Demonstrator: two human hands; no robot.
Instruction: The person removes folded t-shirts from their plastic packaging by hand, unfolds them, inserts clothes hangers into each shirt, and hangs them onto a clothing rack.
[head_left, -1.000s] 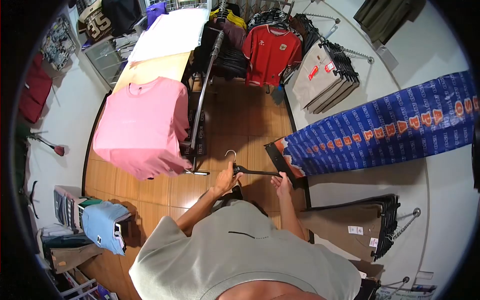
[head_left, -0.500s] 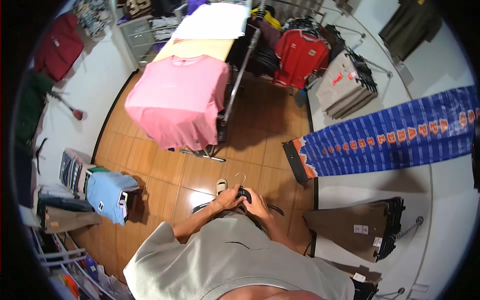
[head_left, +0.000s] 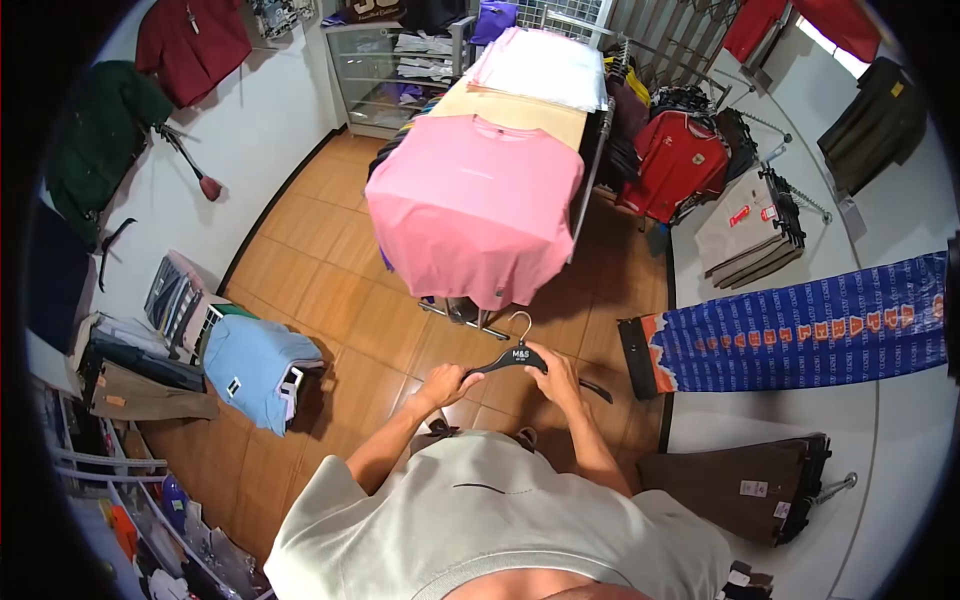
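black, curved clothes hanger [head_left: 508,362] with pale "m&s" lettering at its middle is held out in front of the person's body, above the floor of wood-coloured tiles [head_left: 320,290], its silver metal hook [head_left: 529,323] pointing away from the wearer. the left hand [head_left: 442,386] is partly closed, fingers curled, with the thumb against the hanger's left end. the right hand [head_left: 556,378] is closed around the hanger just right of the lettering, and the tip of the hanger's right arm sticks out past that hand.

just beyond the hook, a plain pink t-shirt [head_left: 475,200] is spread over the near end of a light wooden tabletop [head_left: 510,108], its lower part hanging over the edge. a pile of white garments [head_left: 545,72] lies farther back on the same top. to the right, a long blue banner with orange letters [head_left: 800,340] stretches out near a row of brown trousers [head_left: 720,480]. to the left sits a light blue folded garment [head_left: 255,365].
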